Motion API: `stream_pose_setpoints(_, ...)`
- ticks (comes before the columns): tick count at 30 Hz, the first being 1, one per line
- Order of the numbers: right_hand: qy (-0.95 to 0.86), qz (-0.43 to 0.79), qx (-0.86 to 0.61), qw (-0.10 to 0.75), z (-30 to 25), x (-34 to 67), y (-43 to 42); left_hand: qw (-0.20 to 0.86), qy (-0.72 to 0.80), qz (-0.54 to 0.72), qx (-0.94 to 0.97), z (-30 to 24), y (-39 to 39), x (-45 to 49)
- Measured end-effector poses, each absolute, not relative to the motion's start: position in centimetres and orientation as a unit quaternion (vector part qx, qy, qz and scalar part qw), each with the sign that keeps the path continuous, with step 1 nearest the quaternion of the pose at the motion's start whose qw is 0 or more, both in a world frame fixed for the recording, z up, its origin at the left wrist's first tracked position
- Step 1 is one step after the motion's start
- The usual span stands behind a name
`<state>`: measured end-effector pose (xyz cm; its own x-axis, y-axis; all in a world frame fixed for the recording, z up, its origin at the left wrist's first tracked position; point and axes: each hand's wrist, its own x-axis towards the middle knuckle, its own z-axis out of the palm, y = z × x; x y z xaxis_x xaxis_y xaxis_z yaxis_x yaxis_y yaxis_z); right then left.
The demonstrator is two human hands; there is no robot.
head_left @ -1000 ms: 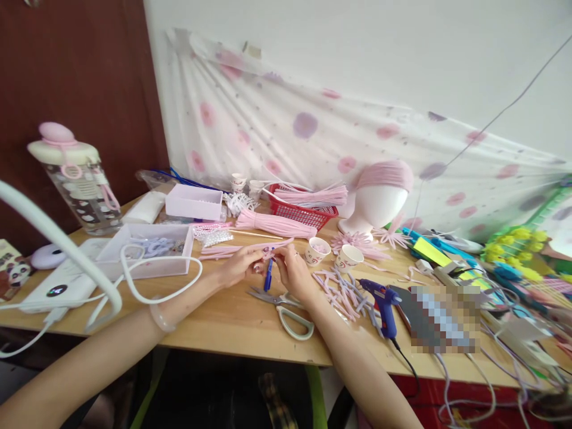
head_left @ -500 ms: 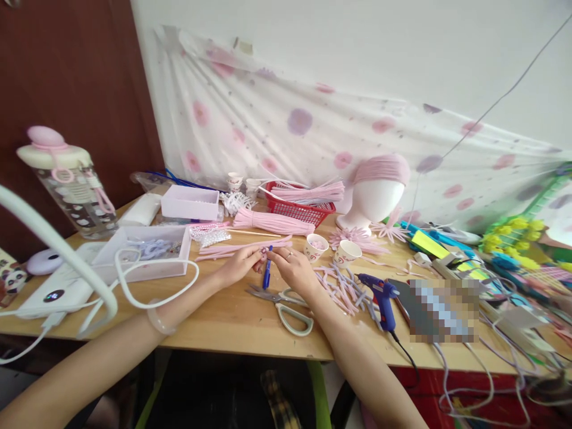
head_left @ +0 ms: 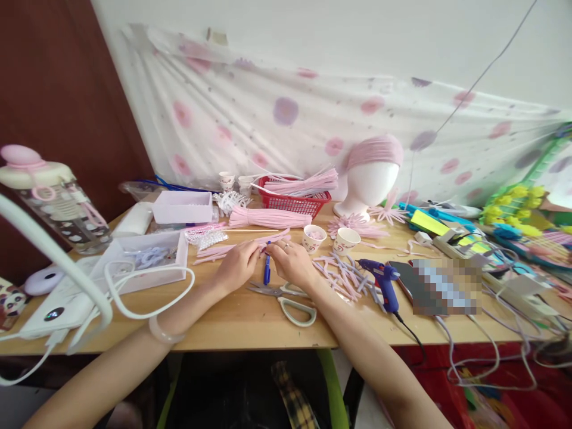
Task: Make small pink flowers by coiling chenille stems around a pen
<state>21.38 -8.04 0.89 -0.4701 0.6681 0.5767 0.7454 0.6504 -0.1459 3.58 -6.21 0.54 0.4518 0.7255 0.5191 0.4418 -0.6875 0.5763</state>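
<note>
Step looked like fiddly work | left hand (head_left: 239, 262) and right hand (head_left: 291, 260) sat together at blue pen (head_left: 267, 271); couldn't tell their grip | next needed steadiness

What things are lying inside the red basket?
The red basket holds long pink strips, some paler than others. They cover its bottom, so anything beneath them cannot be seen.

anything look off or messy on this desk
Nothing looks clearly damaged, but two things look untidy: short fuzzy pieces lie scattered beside the paper cups, and the scissors lie with blades apart, close to the right hand.
</note>
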Motion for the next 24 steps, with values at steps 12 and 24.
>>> stream_pose_setpoints(12,-0.712,0.434,-0.381,0.399,1.2,21.4,-6.9,0.122,0.273,0.356,0.885,-0.1,-4.9,2.8)
stream_pose_setpoints(24,-0.714,0.420,-0.374,0.416,1.1,20.5,-7.7,0.238,0.315,0.376,0.839,0.2,-5.9,3.3)
